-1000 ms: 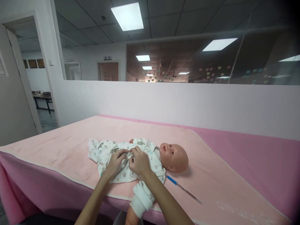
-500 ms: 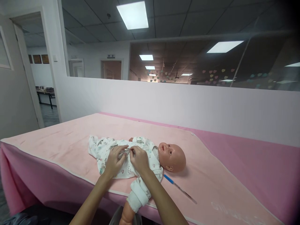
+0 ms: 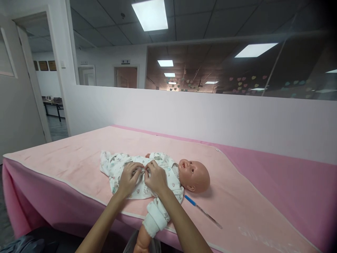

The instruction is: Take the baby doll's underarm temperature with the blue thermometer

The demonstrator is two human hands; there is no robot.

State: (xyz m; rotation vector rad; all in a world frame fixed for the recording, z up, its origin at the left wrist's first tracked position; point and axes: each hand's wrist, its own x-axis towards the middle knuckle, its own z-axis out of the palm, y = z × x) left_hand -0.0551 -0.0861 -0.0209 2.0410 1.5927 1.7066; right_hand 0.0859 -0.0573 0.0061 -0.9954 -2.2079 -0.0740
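1. Pinching the romper (image 3: pixel 143 182) front: left hand (image 3: pixel 128 179) and right hand (image 3: pixel 155 178), fingertips meeting.
2. Doll (image 3: pixel 193 175) lies on pink towel (image 3: pixel 79 161); thermometer (image 3: pixel 202 211) beside it.
3. No legible writing.

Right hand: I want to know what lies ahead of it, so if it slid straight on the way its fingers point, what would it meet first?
The right hand points left along the doll's romper; it would likely meet the left hand first, their fingertips nearly touching.
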